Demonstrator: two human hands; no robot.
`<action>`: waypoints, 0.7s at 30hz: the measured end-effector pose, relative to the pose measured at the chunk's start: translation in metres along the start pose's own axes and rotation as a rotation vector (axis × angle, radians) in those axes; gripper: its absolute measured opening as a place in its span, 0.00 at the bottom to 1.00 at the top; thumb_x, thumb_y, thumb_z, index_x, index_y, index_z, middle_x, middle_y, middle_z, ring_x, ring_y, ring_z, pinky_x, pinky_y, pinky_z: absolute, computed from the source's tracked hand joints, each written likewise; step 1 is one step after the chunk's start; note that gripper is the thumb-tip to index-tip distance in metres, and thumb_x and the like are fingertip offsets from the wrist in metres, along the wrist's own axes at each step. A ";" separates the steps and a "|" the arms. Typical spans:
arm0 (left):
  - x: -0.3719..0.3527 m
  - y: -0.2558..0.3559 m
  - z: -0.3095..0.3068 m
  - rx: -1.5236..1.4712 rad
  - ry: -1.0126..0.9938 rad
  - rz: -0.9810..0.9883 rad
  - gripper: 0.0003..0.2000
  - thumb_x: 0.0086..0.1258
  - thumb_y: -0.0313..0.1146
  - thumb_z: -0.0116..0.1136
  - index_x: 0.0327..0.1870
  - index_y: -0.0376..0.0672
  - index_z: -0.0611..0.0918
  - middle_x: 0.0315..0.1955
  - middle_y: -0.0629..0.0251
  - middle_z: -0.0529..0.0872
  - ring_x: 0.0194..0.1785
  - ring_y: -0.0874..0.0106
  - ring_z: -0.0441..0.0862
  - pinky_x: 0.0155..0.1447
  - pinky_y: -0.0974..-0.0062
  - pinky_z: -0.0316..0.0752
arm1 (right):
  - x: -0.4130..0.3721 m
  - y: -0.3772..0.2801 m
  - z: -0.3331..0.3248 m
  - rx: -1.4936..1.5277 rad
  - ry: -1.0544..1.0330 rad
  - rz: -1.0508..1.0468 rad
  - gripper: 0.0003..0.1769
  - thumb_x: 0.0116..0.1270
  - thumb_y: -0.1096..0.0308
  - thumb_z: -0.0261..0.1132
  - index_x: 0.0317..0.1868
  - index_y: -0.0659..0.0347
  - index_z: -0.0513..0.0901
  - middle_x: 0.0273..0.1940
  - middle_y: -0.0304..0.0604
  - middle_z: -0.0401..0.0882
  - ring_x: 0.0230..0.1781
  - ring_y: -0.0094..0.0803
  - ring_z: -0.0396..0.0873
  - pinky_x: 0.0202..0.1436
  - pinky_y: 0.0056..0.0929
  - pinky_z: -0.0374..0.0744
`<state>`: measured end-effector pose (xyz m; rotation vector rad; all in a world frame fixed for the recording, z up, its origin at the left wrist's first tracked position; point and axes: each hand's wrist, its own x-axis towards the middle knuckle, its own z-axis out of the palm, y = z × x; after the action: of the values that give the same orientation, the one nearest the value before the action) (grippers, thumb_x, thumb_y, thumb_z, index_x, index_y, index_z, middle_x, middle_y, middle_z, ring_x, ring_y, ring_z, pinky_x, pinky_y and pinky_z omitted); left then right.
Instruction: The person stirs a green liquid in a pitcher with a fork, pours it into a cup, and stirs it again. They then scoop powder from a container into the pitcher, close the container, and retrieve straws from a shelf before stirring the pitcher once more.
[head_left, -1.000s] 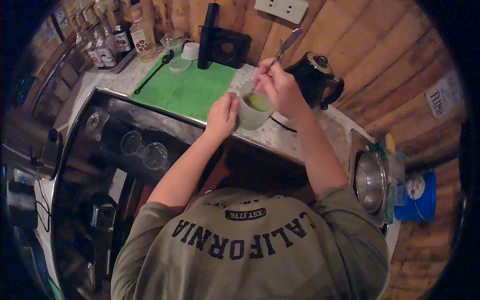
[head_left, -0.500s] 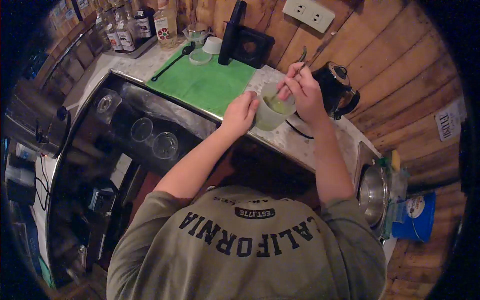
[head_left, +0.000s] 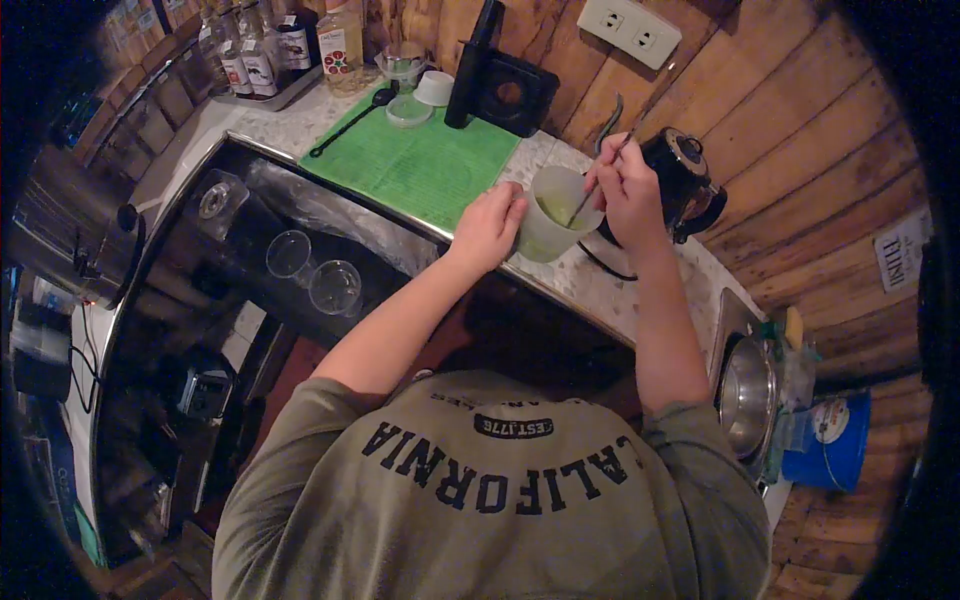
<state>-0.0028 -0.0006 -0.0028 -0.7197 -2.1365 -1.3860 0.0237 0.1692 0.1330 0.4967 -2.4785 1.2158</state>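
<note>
A translucent plastic cup (head_left: 552,222) holding pale green liquid (head_left: 553,210) sits at the worktop's (head_left: 590,285) near edge. The left hand (head_left: 490,225) wraps its 9 o'clock side. The right hand (head_left: 628,190) pinches a thin stirrer (head_left: 585,205) dipped in the liquid. A black kettle (head_left: 690,180) stands at 2 o'clock and a green mat (head_left: 420,160) lies at 10. Two empty clear cups (head_left: 335,287) sit lower at 8.

Olive short-sleeved T-shirt (head_left: 500,530), dark block lettering — CALIFORNIA, small EST.1776 patch — bare forearms, left hand (head_left: 487,228), right hand (head_left: 628,195) ungloved
</note>
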 end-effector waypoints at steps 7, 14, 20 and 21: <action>0.001 -0.002 0.002 0.004 0.006 -0.002 0.11 0.72 0.37 0.47 0.44 0.38 0.74 0.34 0.49 0.80 0.41 0.50 0.77 0.45 0.58 0.72 | -0.002 0.004 0.002 -0.019 0.019 -0.058 0.02 0.73 0.74 0.49 0.40 0.63 0.65 0.29 0.44 0.79 0.23 0.22 0.76 0.28 0.19 0.75; -0.001 -0.002 0.003 -0.020 0.005 -0.008 0.10 0.72 0.37 0.47 0.43 0.38 0.74 0.33 0.50 0.80 0.40 0.50 0.77 0.44 0.57 0.72 | 0.002 0.009 0.009 0.048 0.069 -0.139 0.03 0.71 0.72 0.51 0.42 0.62 0.67 0.27 0.43 0.78 0.24 0.25 0.79 0.29 0.24 0.77; 0.000 0.001 0.001 -0.029 0.003 -0.020 0.11 0.72 0.37 0.47 0.43 0.38 0.74 0.34 0.49 0.80 0.41 0.50 0.77 0.45 0.57 0.71 | 0.001 0.002 0.003 0.332 -0.058 0.003 0.02 0.72 0.74 0.51 0.39 0.61 0.66 0.30 0.42 0.78 0.25 0.20 0.77 0.28 0.18 0.75; 0.001 0.001 0.001 -0.037 -0.001 -0.018 0.11 0.72 0.37 0.47 0.43 0.38 0.74 0.34 0.49 0.81 0.41 0.50 0.77 0.45 0.57 0.71 | 0.001 0.004 0.004 0.209 -0.017 -0.029 0.02 0.72 0.74 0.51 0.39 0.61 0.66 0.30 0.42 0.78 0.25 0.20 0.77 0.29 0.18 0.75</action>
<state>-0.0022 0.0005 -0.0017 -0.7170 -2.1283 -1.4390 0.0202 0.1686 0.1285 0.5961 -2.3610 1.4723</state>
